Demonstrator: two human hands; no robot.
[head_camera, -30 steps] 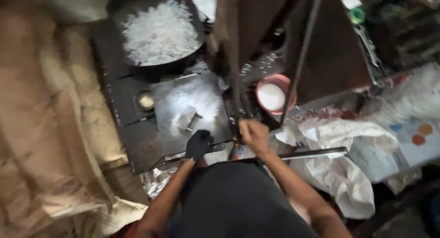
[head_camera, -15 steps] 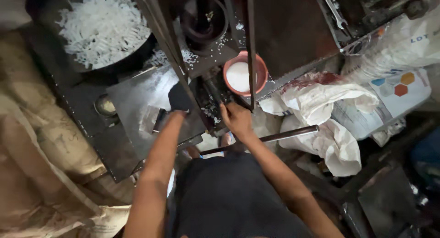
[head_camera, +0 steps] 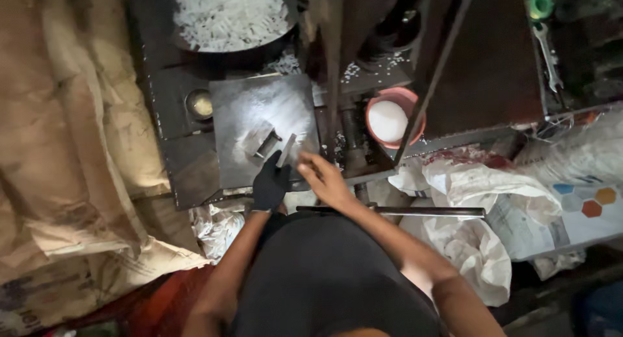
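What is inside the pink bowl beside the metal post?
The pink bowl holds a white powdery or granular material that fills most of it. A dark slanted rod crosses its right rim, covering that edge. The material hides the bowl's bottom.

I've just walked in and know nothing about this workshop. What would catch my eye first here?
Probably the big dark pan heaped with small white pieces at the top, and the pink bowl of white powder to the right of the press frame. At the centre, the black-gloved left hand holds a flat metal piece on a powder-dusted metal plate, with the bare right hand close beside it.
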